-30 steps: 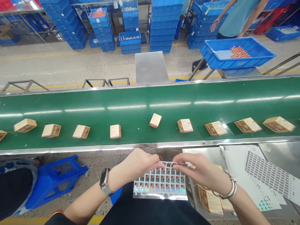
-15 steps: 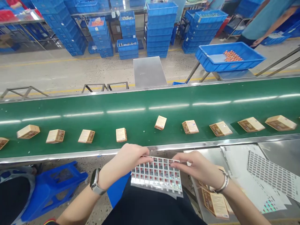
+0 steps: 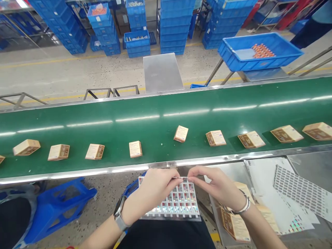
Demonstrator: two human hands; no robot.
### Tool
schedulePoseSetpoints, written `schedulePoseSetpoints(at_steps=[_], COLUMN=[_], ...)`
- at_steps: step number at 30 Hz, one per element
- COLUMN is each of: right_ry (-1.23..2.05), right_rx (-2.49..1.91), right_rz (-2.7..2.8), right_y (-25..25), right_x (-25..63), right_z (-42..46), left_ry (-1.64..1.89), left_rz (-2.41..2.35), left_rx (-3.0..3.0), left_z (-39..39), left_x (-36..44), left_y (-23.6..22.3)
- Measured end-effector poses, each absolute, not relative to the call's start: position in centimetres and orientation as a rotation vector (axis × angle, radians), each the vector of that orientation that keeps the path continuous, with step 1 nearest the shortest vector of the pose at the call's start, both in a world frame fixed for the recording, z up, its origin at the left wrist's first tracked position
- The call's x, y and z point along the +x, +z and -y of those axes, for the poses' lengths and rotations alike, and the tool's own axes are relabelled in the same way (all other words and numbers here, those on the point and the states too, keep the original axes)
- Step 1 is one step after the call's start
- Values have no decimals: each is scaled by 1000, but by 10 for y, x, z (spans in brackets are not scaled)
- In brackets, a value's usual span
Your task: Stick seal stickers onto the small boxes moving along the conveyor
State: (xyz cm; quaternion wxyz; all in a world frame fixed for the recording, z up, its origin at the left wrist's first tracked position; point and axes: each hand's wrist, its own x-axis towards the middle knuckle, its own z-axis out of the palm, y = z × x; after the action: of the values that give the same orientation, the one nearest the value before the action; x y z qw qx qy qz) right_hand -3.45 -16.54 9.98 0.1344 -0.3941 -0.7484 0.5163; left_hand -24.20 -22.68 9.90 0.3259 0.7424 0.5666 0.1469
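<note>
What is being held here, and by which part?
A sheet of small shiny stickers, pinched at its upper edge between thumb and fingers of both the left hand and the right hand.

Dark clothing [image 3: 169, 236] covers the lap. Behind the left hand [image 3: 158, 185] sits a dark watch [image 3: 119, 207] with a grey band [image 3: 120, 222]; behind the right hand [image 3: 213, 185], a pale bracelet [image 3: 245, 205] beside a thin dark one.

1 blue bin [image 3: 259, 65] with small orange pieces [image 3: 263, 51] sits on a metal stand [image 3: 267, 74], left of 1 partly visible person [image 3: 315, 26]. Tall stacks of blue crates [image 3: 175, 27] stand farther back; 1 blue plastic stool [image 3: 55, 207] is at lower left.
</note>
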Motion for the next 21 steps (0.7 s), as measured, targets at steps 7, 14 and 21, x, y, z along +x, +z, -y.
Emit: schedulePoseSetpoints(at_steps=[7,14,21], right_ry=[1147,657,606], right_rx=[-1039,-810,-900], right_rz=[2215,2321,2413], right_y=[83,76,55], right_x=[-2,26,40], right_z=[146,113,91], left_ry=[339,151,66], left_rz=[-1526,-1560,-1522], left_rx=[1946,1976,1993], left_z=[198,159,129], left_x=[-213,-181,-164], left_y=[95,97,81])
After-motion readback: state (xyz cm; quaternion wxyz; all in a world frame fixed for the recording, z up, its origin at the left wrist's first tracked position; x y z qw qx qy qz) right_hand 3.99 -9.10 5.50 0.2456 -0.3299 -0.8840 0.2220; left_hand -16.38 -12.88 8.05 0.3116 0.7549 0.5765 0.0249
